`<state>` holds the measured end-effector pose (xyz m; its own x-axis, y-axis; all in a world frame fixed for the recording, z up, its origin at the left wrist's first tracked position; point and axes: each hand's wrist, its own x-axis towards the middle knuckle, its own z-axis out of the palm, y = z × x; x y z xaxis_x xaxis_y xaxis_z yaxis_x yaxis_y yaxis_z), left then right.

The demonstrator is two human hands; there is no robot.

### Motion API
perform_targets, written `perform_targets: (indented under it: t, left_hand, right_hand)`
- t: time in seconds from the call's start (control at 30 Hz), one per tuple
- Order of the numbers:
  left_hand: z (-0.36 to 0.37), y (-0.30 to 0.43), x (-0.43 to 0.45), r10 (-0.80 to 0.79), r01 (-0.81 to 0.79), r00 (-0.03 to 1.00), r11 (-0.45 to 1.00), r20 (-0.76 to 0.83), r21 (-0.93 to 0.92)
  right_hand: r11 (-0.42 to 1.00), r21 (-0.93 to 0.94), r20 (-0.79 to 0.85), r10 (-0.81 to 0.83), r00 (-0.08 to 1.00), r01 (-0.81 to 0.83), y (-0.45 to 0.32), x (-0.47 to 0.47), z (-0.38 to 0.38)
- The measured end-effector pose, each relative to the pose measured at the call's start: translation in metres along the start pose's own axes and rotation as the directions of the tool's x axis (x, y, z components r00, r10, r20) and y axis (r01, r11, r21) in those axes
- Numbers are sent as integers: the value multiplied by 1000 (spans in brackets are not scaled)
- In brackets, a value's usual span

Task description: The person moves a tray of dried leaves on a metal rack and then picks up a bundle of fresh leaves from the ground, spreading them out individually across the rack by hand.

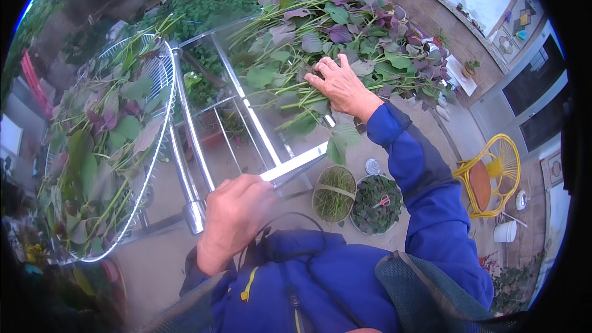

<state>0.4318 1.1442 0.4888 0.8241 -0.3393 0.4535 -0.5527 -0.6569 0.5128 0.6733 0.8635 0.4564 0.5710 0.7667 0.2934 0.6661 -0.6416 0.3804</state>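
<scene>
My left hand [238,219] is closed around the near end of a shiny metal rack [261,132]. Farther out, my right hand [340,84] lies palm down, fingers spread, on a heap of cut leafy stems [314,39] with green and purplish leaves. That heap covers the right side of the rack. Whatever is under the right palm is hidden. To the left, a large wire basket [172,78] holds more long leafy stems [111,143].
Below the rack stand a handled wicker basket [335,192] of thin stems and a basin [377,232] of leaves with red-handled scissors [384,200] on top. At right are a yellow rattan chair [490,175] and a white bucket [504,231]. Green plants [203,7] grow behind.
</scene>
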Motion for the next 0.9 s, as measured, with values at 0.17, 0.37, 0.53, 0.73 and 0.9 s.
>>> perform_targets:
  t: [0.17, 0.37, 0.53, 0.73, 0.9]
  left_hand:
    - [3, -3, -3, -26, 26, 1000, 1000, -7, 2]
    - [7, -8, -8, -70, 70, 998, 998, -2, 6]
    - [12, -13, -9, -75, 74, 996, 997, 42, 32]
    - [11, -17, -12, -77, 74, 995, 996, 58, 44]
    - [10, -19, -19, -122, 119, 991, 991, 50, 54]
  right_hand:
    - [992, -33, -34, -121, 992, 119, -3, 1, -6]
    - [997, 20, -123, -66, 990, 69, -44, -30, -18]
    - [966, 259, 21, -5, 1000, -1, -44, -28, -37]
    - [813, 582, 173, -87, 981, -31, -18, -30, -66]
    - [671, 706, 362, -66, 930, -227, -10, -4, -109]
